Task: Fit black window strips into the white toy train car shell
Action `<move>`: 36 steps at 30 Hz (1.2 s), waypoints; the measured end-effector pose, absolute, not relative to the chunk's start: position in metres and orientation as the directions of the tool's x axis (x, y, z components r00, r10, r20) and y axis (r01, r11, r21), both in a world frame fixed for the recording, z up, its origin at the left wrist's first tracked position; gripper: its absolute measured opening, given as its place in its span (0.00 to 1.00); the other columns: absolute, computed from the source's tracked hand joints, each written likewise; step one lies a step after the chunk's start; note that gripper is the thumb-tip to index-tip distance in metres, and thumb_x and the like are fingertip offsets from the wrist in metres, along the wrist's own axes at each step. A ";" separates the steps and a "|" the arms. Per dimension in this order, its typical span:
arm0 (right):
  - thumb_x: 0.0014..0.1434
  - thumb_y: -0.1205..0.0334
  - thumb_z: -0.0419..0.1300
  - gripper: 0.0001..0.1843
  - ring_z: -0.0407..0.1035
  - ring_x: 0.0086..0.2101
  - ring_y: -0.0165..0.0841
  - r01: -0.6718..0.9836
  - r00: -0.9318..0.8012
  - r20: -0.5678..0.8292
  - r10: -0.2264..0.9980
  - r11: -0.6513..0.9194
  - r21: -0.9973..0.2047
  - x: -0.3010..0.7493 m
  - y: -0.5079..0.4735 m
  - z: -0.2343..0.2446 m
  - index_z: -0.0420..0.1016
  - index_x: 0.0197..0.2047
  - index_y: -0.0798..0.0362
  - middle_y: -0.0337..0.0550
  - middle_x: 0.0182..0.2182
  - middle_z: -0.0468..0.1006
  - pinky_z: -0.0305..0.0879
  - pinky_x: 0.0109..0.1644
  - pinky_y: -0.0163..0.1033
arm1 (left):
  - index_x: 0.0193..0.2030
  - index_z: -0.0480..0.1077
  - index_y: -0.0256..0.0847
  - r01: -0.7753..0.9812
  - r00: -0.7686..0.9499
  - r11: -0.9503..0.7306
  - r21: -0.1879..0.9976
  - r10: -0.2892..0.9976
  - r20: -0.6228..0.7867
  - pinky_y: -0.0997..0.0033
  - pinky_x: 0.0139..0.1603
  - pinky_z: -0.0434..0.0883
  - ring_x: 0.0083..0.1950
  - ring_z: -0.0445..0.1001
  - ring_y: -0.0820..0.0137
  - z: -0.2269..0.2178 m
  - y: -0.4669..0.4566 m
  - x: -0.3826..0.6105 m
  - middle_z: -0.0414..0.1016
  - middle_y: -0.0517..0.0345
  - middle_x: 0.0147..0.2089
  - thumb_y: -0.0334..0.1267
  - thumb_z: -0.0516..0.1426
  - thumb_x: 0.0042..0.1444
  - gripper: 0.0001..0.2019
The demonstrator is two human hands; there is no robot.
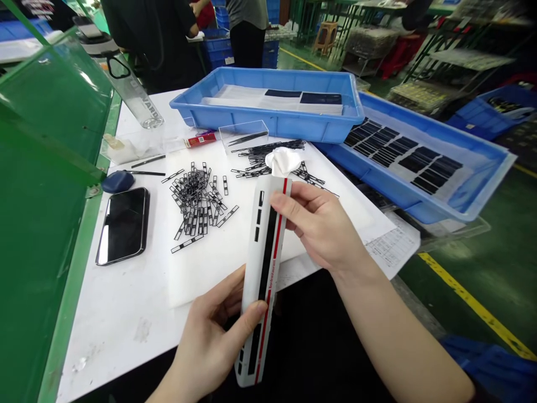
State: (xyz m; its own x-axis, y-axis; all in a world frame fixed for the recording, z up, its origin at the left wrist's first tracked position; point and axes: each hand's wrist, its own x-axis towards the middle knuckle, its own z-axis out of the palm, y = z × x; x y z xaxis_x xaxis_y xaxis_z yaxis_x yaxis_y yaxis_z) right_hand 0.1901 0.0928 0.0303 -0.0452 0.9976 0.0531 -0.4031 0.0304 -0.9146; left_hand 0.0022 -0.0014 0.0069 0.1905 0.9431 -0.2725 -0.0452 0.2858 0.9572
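A white model train car shell (252, 260) with a black window band and a red stripe is tilted upright over the table's front edge. My left hand (216, 330) is wrapped around its lower half, thumb on the striped side. Near the upper end, my right hand (321, 224) pinches the shell, thumb beside the red stripe. A crumpled white tissue (284, 161) shows just past the shell's top end. To the left lies a heap of small black window frame strips (195, 196). Thin black strips (268, 151) are piled behind the tissue.
A black phone (123, 225), a dark blue pouch-like object (118, 182) and a clear bottle (132, 87) stand or lie at left. Tweezers (248, 138) rest by a clear box. Blue trays (268, 126) (465, 207) hold flat parts. A green partition (46, 140) borders the left side.
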 end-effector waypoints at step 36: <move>0.75 0.63 0.56 0.13 0.74 0.40 0.33 -0.269 -0.538 0.011 0.843 -0.159 -0.950 0.190 0.008 0.041 0.81 0.55 0.46 0.41 0.42 0.79 0.75 0.47 0.38 | 0.63 0.79 0.54 0.069 0.062 0.086 0.994 0.994 -0.091 0.69 0.51 0.83 0.55 0.86 0.58 0.036 -0.015 -0.006 0.86 0.56 0.58 0.46 0.63 0.69 0.17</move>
